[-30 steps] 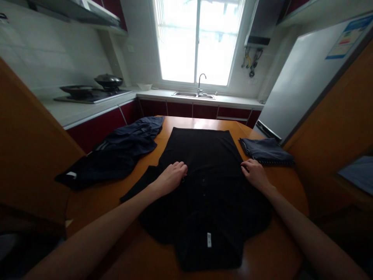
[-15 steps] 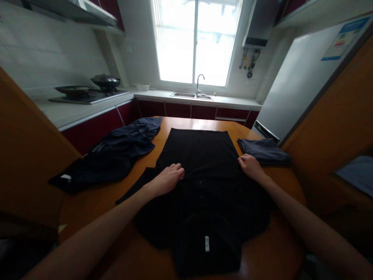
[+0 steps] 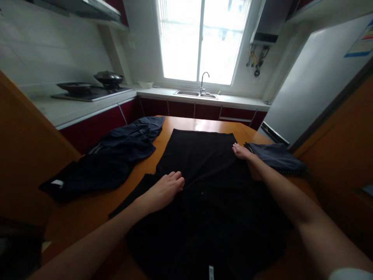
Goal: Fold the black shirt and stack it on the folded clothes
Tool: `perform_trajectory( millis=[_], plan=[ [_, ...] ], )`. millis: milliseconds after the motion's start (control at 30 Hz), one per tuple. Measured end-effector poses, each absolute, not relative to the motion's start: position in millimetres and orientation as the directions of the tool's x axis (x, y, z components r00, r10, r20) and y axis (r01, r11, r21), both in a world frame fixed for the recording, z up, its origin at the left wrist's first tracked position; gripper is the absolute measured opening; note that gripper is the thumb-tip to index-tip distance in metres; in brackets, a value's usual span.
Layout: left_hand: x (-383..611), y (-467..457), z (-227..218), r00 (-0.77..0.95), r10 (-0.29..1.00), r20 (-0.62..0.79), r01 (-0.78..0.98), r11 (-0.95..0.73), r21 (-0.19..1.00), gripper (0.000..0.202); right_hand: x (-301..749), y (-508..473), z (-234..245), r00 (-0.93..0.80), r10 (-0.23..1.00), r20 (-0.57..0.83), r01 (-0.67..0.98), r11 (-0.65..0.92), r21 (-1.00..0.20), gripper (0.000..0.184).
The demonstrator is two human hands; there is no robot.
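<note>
A black button shirt (image 3: 204, 175) lies spread flat on the round wooden table (image 3: 87, 210), hem toward the window. My left hand (image 3: 164, 188) rests palm down on the shirt's left middle, fingers together and stretched flat. My right hand (image 3: 241, 152) is reached out to the shirt's right edge near the far hem, its fingers curled at the cloth's edge. Whether it pinches the cloth I cannot make out.
A heap of dark blue clothes (image 3: 116, 153) lies on the table's left. A folded dark blue garment (image 3: 276, 157) sits at the right, just past my right hand. Behind are a counter with sink (image 3: 195, 93), a stove with pans (image 3: 90, 87) and a fridge (image 3: 314, 85).
My right hand has slid away from me along the shirt's right edge toward the far hem. My left hand stays in place. The camera has leaned forward.
</note>
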State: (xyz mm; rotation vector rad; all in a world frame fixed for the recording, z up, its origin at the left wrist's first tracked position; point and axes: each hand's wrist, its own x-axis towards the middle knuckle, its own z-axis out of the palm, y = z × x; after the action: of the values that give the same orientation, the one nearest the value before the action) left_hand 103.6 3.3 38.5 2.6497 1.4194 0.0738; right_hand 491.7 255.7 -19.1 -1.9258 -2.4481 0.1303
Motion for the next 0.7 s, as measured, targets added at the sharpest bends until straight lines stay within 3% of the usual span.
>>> perform_trajectory(
  millis=[200, 333, 500, 700],
  plan=[
    [97.4, 17.4, 21.1, 0.492, 0.865, 0.095, 0.824, -0.498, 0.269, 0.018, 507.2, 258.2, -30.5, -0.244, 0.97, 0.009, 0.969, 0.245, -0.045, 0.055],
    [92.3, 31.5, 0.0, 0.381, 0.9, 0.21, 0.858, -0.429, 0.282, 0.039, 503.5, 246.2, -16.7, -0.271, 0.957, 0.101, 0.962, 0.274, -0.017, 0.049],
    [81.5, 44.5, -18.0, 0.275, 0.959, 0.069, 0.949, -0.282, 0.142, 0.061, 465.6, 221.9, -11.6, -0.25, 0.945, 0.21, 0.966, 0.257, -0.005, 0.052],
    [69.2, 46.6, -14.5, 0.097, 0.995, -0.019, 0.993, -0.096, 0.065, 0.082, 439.5, 198.7, -39.5, -0.221, 0.965, 0.142, 0.968, 0.234, -0.085, 0.064]
  ],
)
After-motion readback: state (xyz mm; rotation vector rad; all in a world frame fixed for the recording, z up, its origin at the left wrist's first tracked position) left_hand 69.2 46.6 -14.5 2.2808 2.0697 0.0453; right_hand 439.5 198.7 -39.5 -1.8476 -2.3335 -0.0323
